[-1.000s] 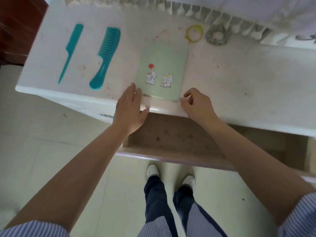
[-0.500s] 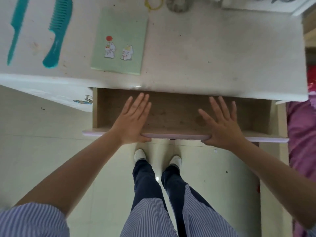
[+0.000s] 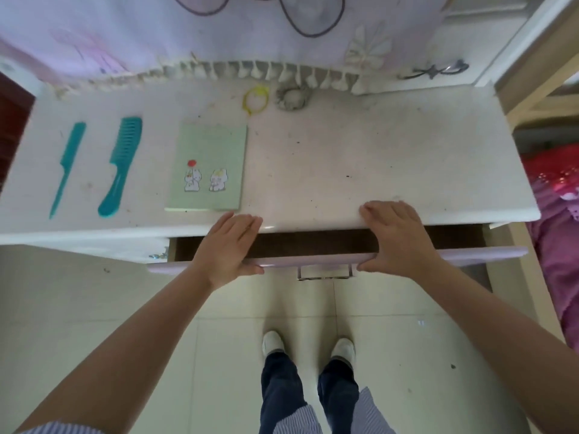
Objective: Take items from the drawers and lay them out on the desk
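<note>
The drawer (image 3: 488,254) under the white desk (image 3: 376,170) stands only a narrow gap open, its inside dark. My left hand (image 3: 230,249) and my right hand (image 3: 396,238) both rest on the drawer's pale purple front, thumbs under its edge and fingers over the gap touching the desk's edge. On the desk lie a thin teal tail comb (image 3: 67,167), a wide teal comb (image 3: 120,166), a green notebook with cartoon stickers (image 3: 208,169), a yellow hair tie (image 3: 256,98) and a grey scrunchie (image 3: 293,98).
A metal handle (image 3: 324,272) hangs under the drawer front between my hands. A fringed pale cloth (image 3: 219,36) hangs behind the desk. A dark hair clip (image 3: 438,70) lies at the back right. Pink and red bedding (image 3: 557,214) is at the right. My feet stand on tiled floor.
Both hands left the notebook and went to the drawer front. The drawer has slid most of the way in, from wide open to a narrow gap.
</note>
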{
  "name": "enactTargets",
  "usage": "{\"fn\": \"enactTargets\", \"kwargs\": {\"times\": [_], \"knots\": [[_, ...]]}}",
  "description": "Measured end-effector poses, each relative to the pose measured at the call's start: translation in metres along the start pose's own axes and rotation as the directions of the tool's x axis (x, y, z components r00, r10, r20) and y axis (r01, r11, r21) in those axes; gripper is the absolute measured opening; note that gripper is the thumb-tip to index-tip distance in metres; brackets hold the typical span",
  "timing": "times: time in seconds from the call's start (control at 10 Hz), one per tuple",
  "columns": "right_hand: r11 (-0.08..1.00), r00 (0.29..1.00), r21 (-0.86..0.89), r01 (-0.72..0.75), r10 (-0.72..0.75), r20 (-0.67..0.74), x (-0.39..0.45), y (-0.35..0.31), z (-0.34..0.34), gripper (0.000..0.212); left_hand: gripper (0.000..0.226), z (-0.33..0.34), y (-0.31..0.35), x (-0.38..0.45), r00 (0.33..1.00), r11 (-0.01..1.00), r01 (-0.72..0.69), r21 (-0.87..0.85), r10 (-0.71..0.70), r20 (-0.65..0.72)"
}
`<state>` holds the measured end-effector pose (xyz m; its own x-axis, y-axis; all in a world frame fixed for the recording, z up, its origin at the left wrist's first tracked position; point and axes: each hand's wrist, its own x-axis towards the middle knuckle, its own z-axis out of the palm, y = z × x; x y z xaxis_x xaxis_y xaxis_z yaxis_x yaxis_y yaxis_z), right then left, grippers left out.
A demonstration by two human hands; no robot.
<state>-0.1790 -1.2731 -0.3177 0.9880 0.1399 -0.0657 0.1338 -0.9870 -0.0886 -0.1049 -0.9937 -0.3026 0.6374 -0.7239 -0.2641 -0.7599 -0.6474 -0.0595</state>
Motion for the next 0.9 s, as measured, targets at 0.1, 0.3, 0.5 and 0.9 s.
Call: {"fn": "enactTargets", "kwargs": {"times": [0.1, 0.3, 0.5, 0.9], "knots": [[1.000, 1.000, -0.007, 0.006, -0.006, -0.030, 0.017, 0.003, -0.004, 0.078, 0.070, -0.005, -0.005, 0.014, 0.992, 0.999, -0.033, 0.009, 0.034, -0.118], [1.000, 0.998, 0.015, 0.005, -0.004, -0.059, 0.023, 0.001, -0.003, 0.061, 0.048, -0.005, -0.002, 0.022, 0.987, 1.000, 0.000, -0.025, -0.004, -0.160], [0.997, 0.995, 0.063, -0.043, 0.049, -0.083, 0.020, -0.001, -0.001, 0.060, 0.041, -0.003, 0.026, 0.058, 0.972, 0.957, 0.074, -0.281, -0.133, -0.196], [0.721, 0.969, 0.648, -0.245, 0.212, 0.130, 0.020, 0.010, -0.033, 0.032, 0.059, 0.010, 0.058, 0.114, 0.893, 0.840, 0.348, -0.416, -0.432, -0.126]]}}
